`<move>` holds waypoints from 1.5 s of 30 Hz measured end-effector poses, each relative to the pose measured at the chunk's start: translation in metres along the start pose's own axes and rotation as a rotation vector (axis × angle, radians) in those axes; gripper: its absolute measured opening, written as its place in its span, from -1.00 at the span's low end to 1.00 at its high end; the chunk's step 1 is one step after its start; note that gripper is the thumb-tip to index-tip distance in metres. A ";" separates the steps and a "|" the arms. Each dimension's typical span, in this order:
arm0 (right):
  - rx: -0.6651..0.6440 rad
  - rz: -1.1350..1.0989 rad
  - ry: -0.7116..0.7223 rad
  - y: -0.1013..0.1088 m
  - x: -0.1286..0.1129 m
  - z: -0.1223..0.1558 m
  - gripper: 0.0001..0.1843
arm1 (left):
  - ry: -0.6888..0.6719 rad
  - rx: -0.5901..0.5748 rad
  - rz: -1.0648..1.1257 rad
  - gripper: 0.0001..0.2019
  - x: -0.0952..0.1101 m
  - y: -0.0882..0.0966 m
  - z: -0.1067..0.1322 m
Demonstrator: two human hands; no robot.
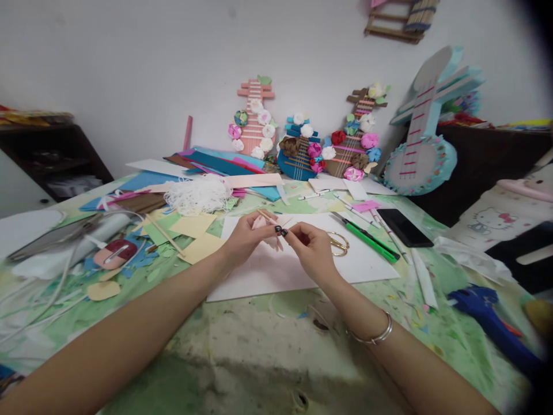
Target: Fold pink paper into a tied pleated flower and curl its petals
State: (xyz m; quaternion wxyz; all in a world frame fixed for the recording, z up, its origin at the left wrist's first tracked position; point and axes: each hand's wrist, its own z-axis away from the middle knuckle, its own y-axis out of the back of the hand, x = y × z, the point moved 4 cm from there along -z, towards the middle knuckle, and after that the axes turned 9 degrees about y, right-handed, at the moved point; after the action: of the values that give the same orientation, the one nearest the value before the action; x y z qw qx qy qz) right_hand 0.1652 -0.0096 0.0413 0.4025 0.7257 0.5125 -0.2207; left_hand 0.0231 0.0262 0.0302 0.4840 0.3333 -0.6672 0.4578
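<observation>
Both my hands meet over a white sheet (367,268) in the middle of the table. My left hand (247,236) is closed round a small pale pink foam piece (261,223), and a thin wooden stick (266,217) pokes out above its fingers. My right hand (311,249) pinches the same pink piece from the right, fingertips touching those of the left. A silver bangle (375,336) sits on my right wrist. Gold-handled scissors (339,243) lie just behind my right hand.
Foam guitars decorated with flowers (254,121) (302,150) (356,135) lean on the wall, with a large turquoise one (421,155) at right. White string bundle (196,195), coloured sheets, green cutter (369,239), black phone (404,226), blue glue gun (488,323) lie about.
</observation>
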 end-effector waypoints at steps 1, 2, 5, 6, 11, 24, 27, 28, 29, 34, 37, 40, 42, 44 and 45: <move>0.000 -0.005 0.001 0.000 0.000 0.000 -0.70 | -0.006 -0.001 -0.005 -0.79 0.001 0.000 0.000; -0.002 -0.009 0.000 0.000 -0.001 0.000 -0.70 | -0.011 -0.005 -0.009 -0.78 0.002 0.000 0.000; -0.016 -0.004 -0.005 0.000 -0.002 0.000 -0.69 | -0.011 -0.033 -0.014 -0.77 0.005 0.000 0.001; -0.021 -0.002 -0.008 0.000 -0.002 -0.001 -0.68 | -0.009 -0.041 -0.015 -0.76 0.006 0.000 0.001; -0.047 -0.024 -0.034 0.000 -0.001 -0.001 -0.65 | -0.025 -0.071 -0.029 -0.76 0.008 0.004 0.000; -0.081 0.061 0.016 0.002 0.001 0.000 -0.71 | 0.005 -0.179 -0.071 -0.72 0.009 0.009 -0.003; -0.101 0.118 0.052 0.002 0.000 -0.001 -0.72 | 0.037 -0.206 -0.085 -0.71 0.007 0.009 -0.003; -0.113 0.129 0.061 0.002 0.000 -0.001 -0.73 | 0.040 -0.210 -0.092 -0.71 0.006 0.010 -0.003; -0.124 0.135 0.072 0.002 0.000 -0.001 -0.73 | 0.039 -0.213 -0.101 -0.72 0.006 0.010 -0.003; -0.137 0.177 0.171 0.004 -0.005 -0.002 -0.80 | 0.031 -0.237 -0.197 -0.71 0.006 0.006 -0.002; -0.137 0.193 0.193 0.007 -0.005 -0.003 -0.83 | -0.029 -0.226 -0.309 -0.74 0.009 0.005 -0.002; -0.149 0.169 0.195 0.009 -0.005 -0.005 -0.84 | -0.093 -0.207 -0.418 -0.79 0.012 0.004 -0.001; -0.156 0.158 0.196 0.010 -0.004 -0.006 -0.84 | -0.120 -0.209 -0.473 -0.82 0.014 0.003 -0.001; -0.166 0.157 0.191 0.010 -0.003 -0.005 -0.83 | -0.129 -0.228 -0.519 -0.83 0.016 0.002 0.000; -0.170 0.161 0.185 0.010 -0.001 -0.005 -0.83 | -0.134 -0.233 -0.543 -0.83 0.017 0.001 0.000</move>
State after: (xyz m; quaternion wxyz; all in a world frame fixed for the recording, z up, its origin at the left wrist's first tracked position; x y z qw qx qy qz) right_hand 0.1737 -0.0081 0.0488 0.4301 0.7448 0.5044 -0.0756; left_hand 0.0167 0.0267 0.0458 0.5784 0.4711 -0.6323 0.2089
